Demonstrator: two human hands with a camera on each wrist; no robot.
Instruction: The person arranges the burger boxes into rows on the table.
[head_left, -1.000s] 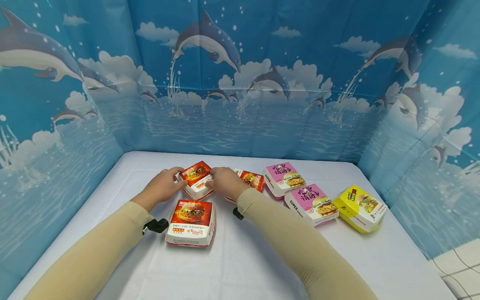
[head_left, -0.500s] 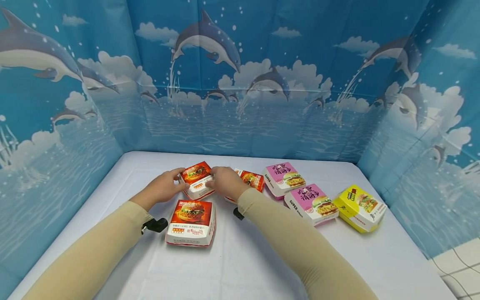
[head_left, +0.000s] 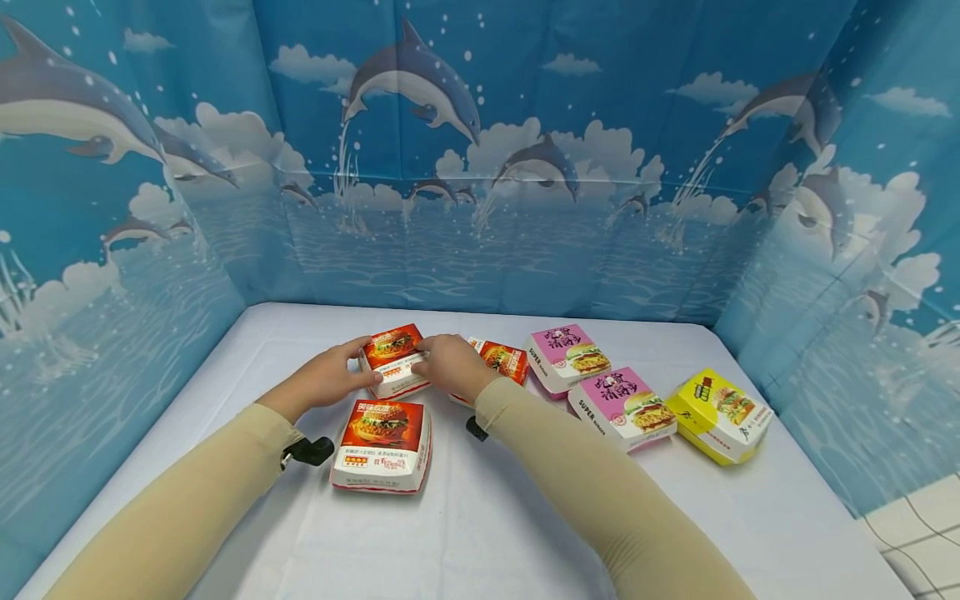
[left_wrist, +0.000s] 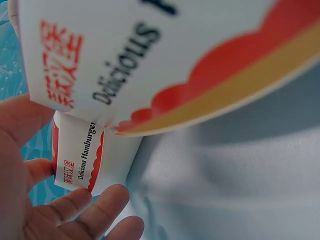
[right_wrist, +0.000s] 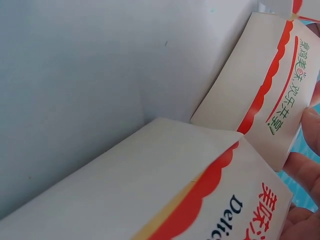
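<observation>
One red box point(head_left: 392, 353), behind the front box point(head_left: 382, 446) at the table's point(head_left: 487, 533) far left | left hand point(head_left: 322, 383) pinches its left side, right hand point(head_left: 452, 364) its right | opposed grips probably keep it from skewing, the thin card likely wanting gentle pressure

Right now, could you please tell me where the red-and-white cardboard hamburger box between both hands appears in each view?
Head: the hamburger box, left of centre, below mid-height.
Left wrist: the hamburger box, lower left.
Right wrist: the hamburger box, upper right.
Shared landmark: the white tablecloth.
</observation>
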